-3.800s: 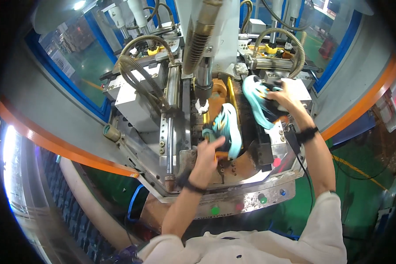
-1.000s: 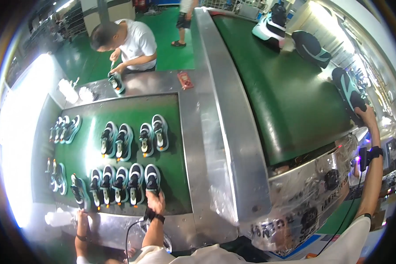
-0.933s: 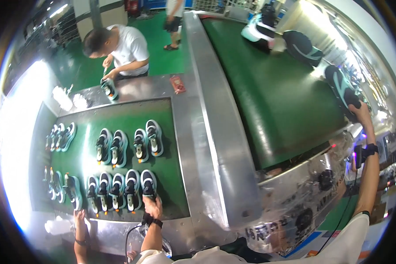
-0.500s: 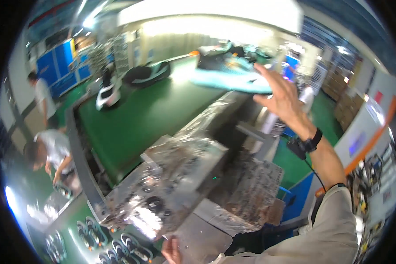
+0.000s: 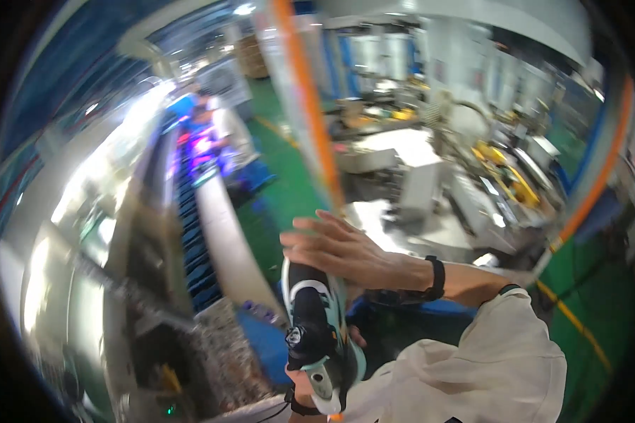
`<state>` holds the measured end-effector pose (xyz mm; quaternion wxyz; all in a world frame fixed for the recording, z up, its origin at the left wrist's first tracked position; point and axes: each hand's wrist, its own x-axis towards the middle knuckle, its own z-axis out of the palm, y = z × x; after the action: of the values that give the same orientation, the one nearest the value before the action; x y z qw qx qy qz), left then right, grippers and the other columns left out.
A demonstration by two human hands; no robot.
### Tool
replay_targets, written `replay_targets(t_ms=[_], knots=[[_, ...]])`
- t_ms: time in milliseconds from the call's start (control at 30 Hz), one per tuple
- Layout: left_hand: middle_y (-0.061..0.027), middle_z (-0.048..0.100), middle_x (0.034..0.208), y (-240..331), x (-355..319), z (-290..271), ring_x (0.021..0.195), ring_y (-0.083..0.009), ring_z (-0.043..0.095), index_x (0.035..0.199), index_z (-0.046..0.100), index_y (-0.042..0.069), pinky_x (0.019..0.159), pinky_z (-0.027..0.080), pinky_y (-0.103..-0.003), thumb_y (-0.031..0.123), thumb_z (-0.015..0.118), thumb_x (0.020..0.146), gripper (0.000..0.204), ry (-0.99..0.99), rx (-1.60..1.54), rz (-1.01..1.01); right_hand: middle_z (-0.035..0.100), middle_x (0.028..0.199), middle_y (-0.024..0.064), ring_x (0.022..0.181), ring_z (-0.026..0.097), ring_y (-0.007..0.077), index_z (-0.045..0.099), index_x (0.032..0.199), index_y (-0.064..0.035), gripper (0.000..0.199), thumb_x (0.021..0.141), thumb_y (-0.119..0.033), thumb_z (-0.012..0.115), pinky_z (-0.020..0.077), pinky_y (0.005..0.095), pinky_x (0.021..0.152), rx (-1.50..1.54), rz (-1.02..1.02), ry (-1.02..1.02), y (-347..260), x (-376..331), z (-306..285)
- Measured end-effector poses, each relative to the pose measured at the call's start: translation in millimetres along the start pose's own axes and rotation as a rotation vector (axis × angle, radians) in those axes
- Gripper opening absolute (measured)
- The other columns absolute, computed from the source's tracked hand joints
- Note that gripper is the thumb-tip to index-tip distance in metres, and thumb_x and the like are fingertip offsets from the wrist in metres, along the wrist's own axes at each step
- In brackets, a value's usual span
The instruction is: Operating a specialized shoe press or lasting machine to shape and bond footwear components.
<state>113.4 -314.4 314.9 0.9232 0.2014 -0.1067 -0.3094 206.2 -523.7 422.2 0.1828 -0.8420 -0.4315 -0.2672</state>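
Held just in front of the wearer's pale shirt point(image 5: 458, 384), where the left hand point(image 5: 300, 382) grips it from beneath, a sneaker point(image 5: 319, 335) points its toe away from the body. It is black on top, with a white curved band across the toe area, a mint-green sole along its right side and a pale, smooth heel piece with a dark hole nearest the wearer. Most of the left hand is hidden; fingertips show at the shoe's right edge. The right hand point(image 5: 339, 250) reaches in from the right, wrist wearing a black band point(image 5: 436, 278), fingers straight and slightly parted, lying across the toe without closing round it; blur hides how firmly it touches. Beyond are a green floor point(image 5: 269, 201), a machine point(image 5: 430, 180) with yellow parts on the right, and, farthest, a person point(image 5: 231, 137) beside violet light.
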Motion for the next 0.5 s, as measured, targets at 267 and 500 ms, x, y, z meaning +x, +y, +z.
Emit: replay_targets(t_ms=[267,500], knots=[[-0.0142,0.054,0.132,-151.6,187.0,90.3,0.115,-0.0249,0.058,0.144,0.034,0.002,0.099,0.047,-0.038,0.014,0.055,0.096,0.054,0.061,0.655,0.142,0.049,0.139,0.0168,0.121,0.053,0.0223,0.031,0.148,-0.0067,0.093,0.074,-0.023,0.085,0.0440,0.0361,0.102,1.208,0.771,0.604,29.1,-245.2,-98.1],[-0.0105,0.054,0.128,-315.9,308.5,113.2,0.118,-0.0189,0.052,0.149,0.030,0.001,0.100,0.042,-0.033,0.028,0.064,0.095,0.068,-0.119,1.045,-0.011,0.064,0.109,0.0078,0.099,0.060,0.0154,0.059,0.120,-0.0020,0.059,0.065,-0.011,0.081,0.0475,0.0290,0.093,0.620,1.383,0.974,92.5,-416.7,-146.9]])
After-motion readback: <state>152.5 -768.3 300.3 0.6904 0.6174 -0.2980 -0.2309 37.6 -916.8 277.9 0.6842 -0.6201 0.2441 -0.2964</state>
